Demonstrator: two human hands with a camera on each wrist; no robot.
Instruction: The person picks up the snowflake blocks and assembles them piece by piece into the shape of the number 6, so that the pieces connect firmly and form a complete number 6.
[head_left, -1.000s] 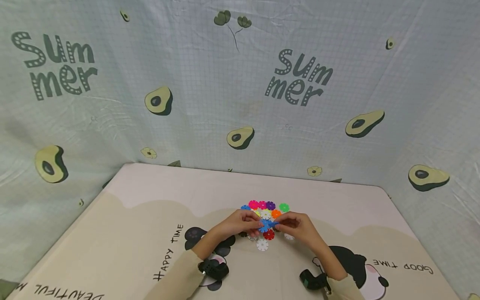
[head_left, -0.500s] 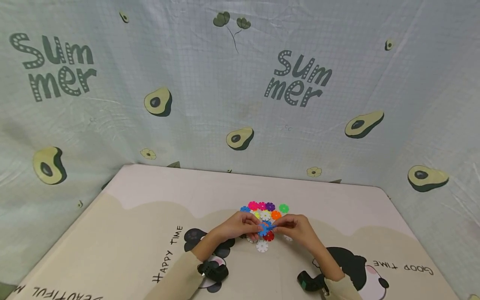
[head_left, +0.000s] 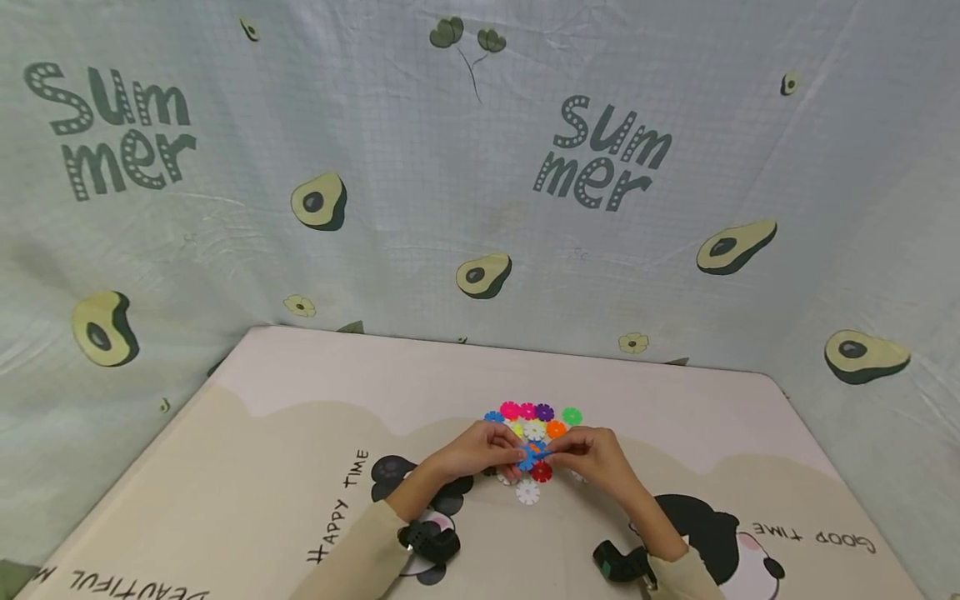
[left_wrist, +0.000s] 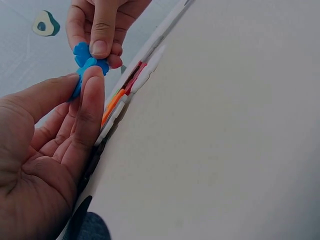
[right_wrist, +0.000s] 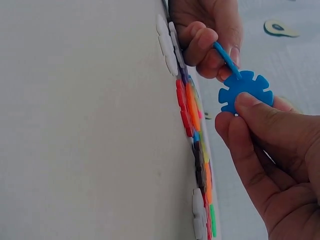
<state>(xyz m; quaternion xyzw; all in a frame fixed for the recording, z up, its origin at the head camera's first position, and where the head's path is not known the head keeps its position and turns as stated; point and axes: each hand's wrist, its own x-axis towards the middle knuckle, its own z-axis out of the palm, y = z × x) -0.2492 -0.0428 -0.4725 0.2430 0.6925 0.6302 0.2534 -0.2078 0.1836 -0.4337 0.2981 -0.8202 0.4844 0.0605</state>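
Two blue notched plastic discs, snowflake-shaped interlocking pieces, are held edge to edge above the table. My left hand (head_left: 480,450) pinches one blue disc (left_wrist: 76,89) between thumb and fingers. The other blue disc (right_wrist: 254,86) is pinched by my right hand (head_left: 597,454). In the right wrist view the discs stand at an angle to each other and meet at a notch; how deeply they are slotted cannot be told. Just beneath and behind both hands lies a spread of loose discs, including a red disc (head_left: 541,472) and a white disc (head_left: 528,492).
More discs lie beyond the hands, among them a pink disc (head_left: 510,410), a purple disc (head_left: 544,412), an orange disc (head_left: 556,429) and a green disc (head_left: 572,415). The printed tablecloth (head_left: 300,433) ends at a patterned curtain (head_left: 405,208) behind.
My hands stay together with the blue discs between them. The right hand has shifted slightly left, and the left disc has dipped and tilted a little. The head view has shifted slightly.
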